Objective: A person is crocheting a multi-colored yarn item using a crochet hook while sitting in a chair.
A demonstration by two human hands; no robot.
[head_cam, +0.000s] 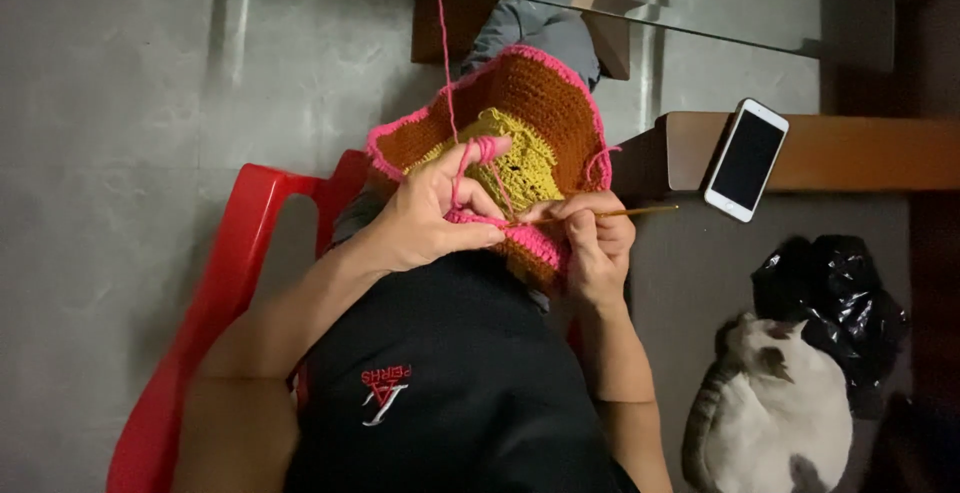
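Note:
A crocheted piece [540, 103] with a yellow centre, a brown band and a pink edge rests on my lap. My left hand [430, 215] pinches its pink edge, with pink yarn [443, 43] looped over the raised index finger and running up out of view. My right hand [598, 238] grips a thin golden crochet hook [625, 213], whose tip goes into the pink edge beside my left fingers.
I sit on a red plastic chair [215, 293] over a grey floor. A white phone [746, 160] lies on a wooden bench [860, 151] to the right. A white and tabby cat [770, 413] lies beside a black plastic bag [835, 298].

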